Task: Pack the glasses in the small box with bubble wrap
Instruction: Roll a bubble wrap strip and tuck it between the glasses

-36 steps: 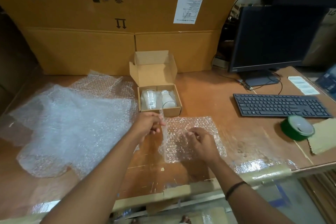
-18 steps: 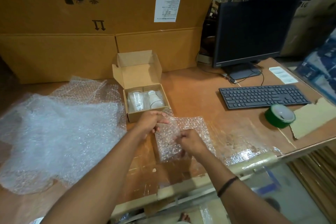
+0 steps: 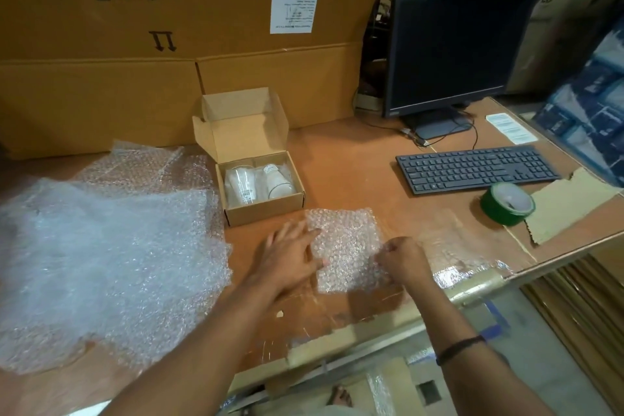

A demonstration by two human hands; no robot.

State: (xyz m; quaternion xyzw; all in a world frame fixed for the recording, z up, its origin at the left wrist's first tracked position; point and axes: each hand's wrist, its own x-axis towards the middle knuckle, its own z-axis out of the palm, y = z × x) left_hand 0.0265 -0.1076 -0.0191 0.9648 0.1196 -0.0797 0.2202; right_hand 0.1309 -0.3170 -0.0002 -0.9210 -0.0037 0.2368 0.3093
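Left grip [image 3: 290, 260]: fingers flat and spread, pressing the left edge of the small clear bubble wrap sheet [image 3: 347, 243]
Right grip [image 3: 401, 260]: curled up, pinching the sheet's right edge
Sheet: flat on the brown worktop [image 3: 354, 165], just in front of the small open cardboard box [image 3: 266, 213]
Clear drinking glasses [image 3: 240, 184]: two, lying side by side in the box

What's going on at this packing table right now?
A person is handling a small piece of bubble wrap on the table, just in front of the small box. The left hand lies flat on its left edge, while the right hand pinches its right edge. Two glasses already lie side by side in the open box. A larger bubble wrap sheet is spread out to the left.
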